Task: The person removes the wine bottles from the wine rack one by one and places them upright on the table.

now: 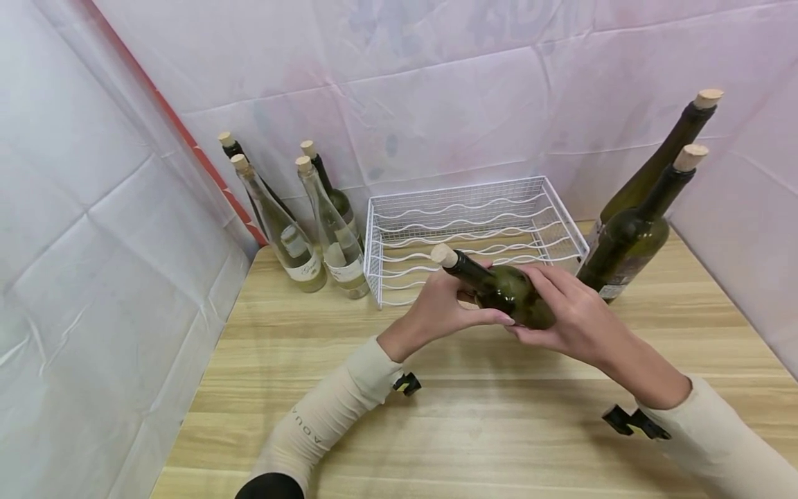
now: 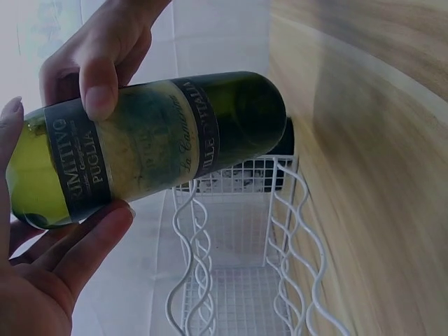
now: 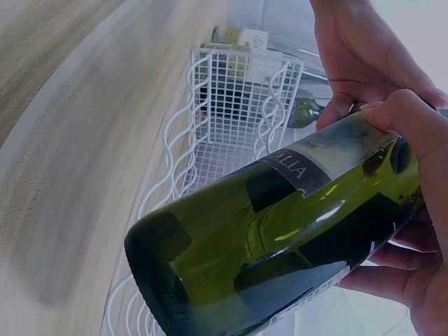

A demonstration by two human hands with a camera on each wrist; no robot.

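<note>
Both hands hold a corked green wine bottle [image 1: 508,291] in front of a white wire rack [image 1: 564,225]. The bottle is tilted, its cork pointing up and to the left in the head view. My left hand [image 1: 439,305] is at its neck and shoulder side, thumb in front and fingers partly hidden behind. Around the body wraps my right hand [image 1: 570,312], its thumb lying across the label [image 2: 140,140] in the left wrist view. Raised off the table, the bottle shows its rounded base [image 3: 157,280] in the right wrist view.
Left of the rack stand two clear corked bottles [image 1: 339,242] and two dark ones [image 1: 339,201] behind them. Two dark green corked bottles [image 1: 630,239] stand at its right. Wavy bars cross the rack. White sheeting [image 1: 436,125] hangs behind the wooden table [image 1: 474,430].
</note>
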